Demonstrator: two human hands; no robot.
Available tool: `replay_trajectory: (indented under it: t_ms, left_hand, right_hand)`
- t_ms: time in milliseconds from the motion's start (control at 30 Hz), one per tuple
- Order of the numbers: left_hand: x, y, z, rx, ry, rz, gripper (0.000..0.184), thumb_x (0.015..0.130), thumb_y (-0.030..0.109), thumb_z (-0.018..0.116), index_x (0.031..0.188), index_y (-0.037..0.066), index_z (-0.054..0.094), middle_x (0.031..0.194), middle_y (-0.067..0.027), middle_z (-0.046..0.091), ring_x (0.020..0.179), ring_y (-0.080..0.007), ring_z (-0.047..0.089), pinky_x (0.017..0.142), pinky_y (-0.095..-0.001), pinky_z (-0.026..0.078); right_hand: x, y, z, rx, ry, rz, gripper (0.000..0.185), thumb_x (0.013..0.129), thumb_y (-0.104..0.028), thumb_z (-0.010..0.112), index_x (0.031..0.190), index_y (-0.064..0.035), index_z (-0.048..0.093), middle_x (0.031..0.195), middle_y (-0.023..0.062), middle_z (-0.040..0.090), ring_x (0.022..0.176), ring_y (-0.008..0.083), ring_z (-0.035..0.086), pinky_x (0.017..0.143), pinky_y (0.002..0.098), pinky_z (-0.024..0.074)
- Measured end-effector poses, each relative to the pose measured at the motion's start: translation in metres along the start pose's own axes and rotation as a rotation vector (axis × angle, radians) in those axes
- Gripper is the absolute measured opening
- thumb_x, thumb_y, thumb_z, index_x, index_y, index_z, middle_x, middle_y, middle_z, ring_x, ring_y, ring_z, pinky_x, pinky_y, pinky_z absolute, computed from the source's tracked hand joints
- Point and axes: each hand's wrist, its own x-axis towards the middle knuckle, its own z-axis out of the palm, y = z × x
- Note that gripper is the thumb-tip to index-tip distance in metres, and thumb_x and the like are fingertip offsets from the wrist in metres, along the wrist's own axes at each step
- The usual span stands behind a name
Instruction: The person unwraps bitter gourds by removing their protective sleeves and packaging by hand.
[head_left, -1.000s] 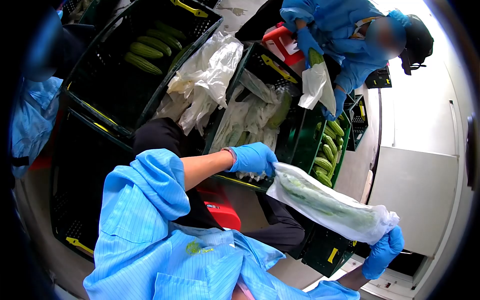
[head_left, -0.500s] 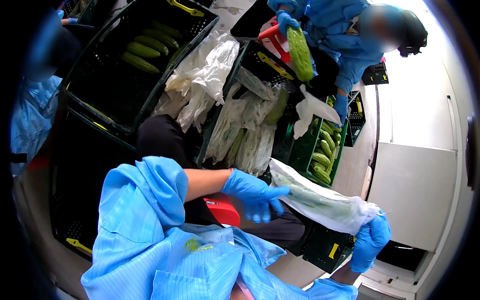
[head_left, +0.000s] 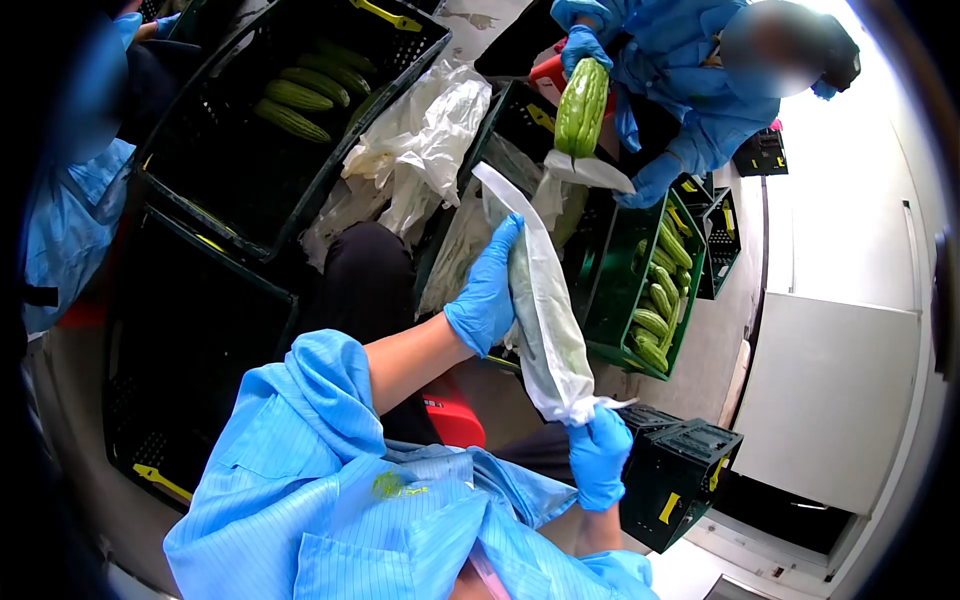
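A bitter melon in a thin white bag (head_left: 548,318) slants across the middle of the view, its green showing faintly through. My left hand (head_left: 485,290), in a blue glove, holds the upper part from the side, its thumb pointing up along the bag and its other fingers partly hidden. At the lower end, my right hand (head_left: 600,457), also gloved, is closed around the gathered, twisted end of the bag. Just beyond, a dark crate (head_left: 482,148) contains several bagged bitter melons, partly covered by my left hand and the bag.
A co-worker's gloved hand (head_left: 585,48) holds a bare bitter melon (head_left: 582,108) above a white bag (head_left: 590,172). A green crate (head_left: 612,325) holds several bitter melons. Crumpled bags (head_left: 425,135) lie beside a large dark crate (head_left: 215,235). Small black crates (head_left: 650,500) stand at right.
My right hand has moved left and slightly down, swinging the bagged bitter melon steeper. My left hand has risen and now grips its upper part. The co-worker's bitter melon meets a white bag.
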Motion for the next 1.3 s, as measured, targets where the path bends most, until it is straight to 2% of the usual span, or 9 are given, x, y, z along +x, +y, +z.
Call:
replay_trajectory:
  t_ms: [67, 133, 367, 633, 767, 900, 1067, 1133, 1300]
  left_hand:
    - [0.004, 0.003, 0.010, 0.050, 0.088, 0.124, 0.044, 0.088, 0.047, 0.065, 0.112, 0.011, 0.060, 0.101, -0.0087, 0.064, 0.093, -0.0228, 0.062, 0.088, -0.0392, 0.051]
    - [0.011, 0.005, 0.015, 0.100, 0.148, 0.217, 0.042, 0.088, 0.045, 0.067, 0.114, 0.012, 0.060, 0.103, -0.0067, 0.064, 0.094, -0.0211, 0.061, 0.089, -0.0372, 0.050]
    - [0.008, 0.007, 0.037, 0.334, 0.148, 0.356, 0.044, 0.086, 0.032, 0.071, 0.120, 0.011, 0.053, 0.103, -0.0043, 0.060, 0.093, -0.0165, 0.058, 0.083, -0.0344, 0.050]
    - [0.007, 0.008, 0.040, 0.736, 0.152, 0.569, 0.046, 0.085, 0.024, 0.073, 0.121, 0.008, 0.050, 0.107, -0.0033, 0.057, 0.098, -0.0120, 0.053, 0.090, -0.0291, 0.045]
    - [0.005, 0.020, 0.044, 0.822, 0.129, 0.674, 0.052, 0.081, 0.016, 0.075, 0.125, 0.006, 0.048, 0.113, -0.0027, 0.057, 0.103, -0.0121, 0.052, 0.092, -0.0285, 0.043]
    - [0.014, 0.034, 0.038, 0.917, 0.095, 0.838, 0.052, 0.079, 0.010, 0.069, 0.127, 0.005, 0.049, 0.113, -0.0023, 0.057, 0.102, -0.0118, 0.053, 0.092, -0.0278, 0.043]
    - [0.011, 0.050, 0.049, 0.769, 0.043, 0.828, 0.047, 0.084, 0.025, 0.067, 0.125, 0.008, 0.052, 0.107, -0.0044, 0.060, 0.096, -0.0141, 0.058, 0.085, -0.0301, 0.049]
    - [0.020, 0.064, 0.031, 0.651, 0.062, 0.721, 0.051, 0.085, 0.034, 0.068, 0.126, 0.008, 0.051, 0.109, -0.0067, 0.061, 0.098, -0.0181, 0.060, 0.085, -0.0339, 0.051]
    - [0.011, 0.065, 0.047, 0.596, 0.152, 0.724, 0.065, 0.089, 0.054, 0.056, 0.133, 0.007, 0.046, 0.119, -0.0131, 0.056, 0.102, -0.0284, 0.060, 0.093, -0.0438, 0.050]
  right_hand:
    - [-0.010, 0.014, 0.024, 0.174, 0.005, 0.285, 0.016, 0.088, -0.005, 0.066, 0.103, 0.0004, 0.065, 0.082, 0.0041, 0.067, 0.071, 0.0122, 0.061, 0.068, 0.0276, 0.0504]
    - [-0.005, 0.013, 0.035, 0.257, 0.029, 0.475, 0.027, 0.094, -0.008, 0.062, 0.119, 0.0004, 0.060, 0.093, 0.0028, 0.068, 0.077, 0.0077, 0.060, 0.069, 0.0266, 0.0508]
    - [0.016, 0.027, 0.059, 0.417, 0.096, 0.625, 0.046, 0.089, -0.012, 0.066, 0.132, -0.0013, 0.052, 0.119, 0.0098, 0.066, 0.107, 0.0138, 0.060, 0.091, 0.0294, 0.0464]
    - [0.040, 0.072, 0.108, 0.589, -0.118, 0.380, 0.047, 0.090, -0.008, 0.063, 0.134, -0.0011, 0.049, 0.111, 0.0108, 0.066, 0.099, 0.0149, 0.062, 0.088, 0.0302, 0.0493]
    - [0.078, 0.074, 0.118, 0.622, -0.390, 0.451, 0.048, 0.088, -0.012, 0.065, 0.132, -0.0014, 0.050, 0.112, 0.0110, 0.065, 0.099, 0.0153, 0.061, 0.086, 0.0311, 0.0492]
    - [0.105, 0.113, 0.173, 0.819, -0.443, 0.190, 0.050, 0.088, -0.014, 0.064, 0.134, -0.0025, 0.048, 0.115, 0.0067, 0.063, 0.101, 0.0123, 0.057, 0.087, 0.0298, 0.0474]
    - [0.108, 0.102, 0.163, 1.124, -0.548, 0.256, 0.056, 0.090, -0.014, 0.065, 0.140, -0.0027, 0.043, 0.126, 0.0071, 0.058, 0.110, 0.0124, 0.054, 0.094, 0.0299, 0.0445]
    - [0.113, 0.108, 0.157, 1.060, -0.527, 0.079, 0.056, 0.090, -0.015, 0.065, 0.139, -0.0017, 0.043, 0.128, 0.0094, 0.058, 0.114, 0.0145, 0.055, 0.097, 0.0317, 0.0442]
    - [0.128, 0.097, 0.122, 1.093, -0.527, 0.039, 0.038, 0.088, -0.015, 0.065, 0.122, 0.0006, 0.057, 0.111, 0.0088, 0.067, 0.105, 0.0149, 0.062, 0.091, 0.0317, 0.0480]
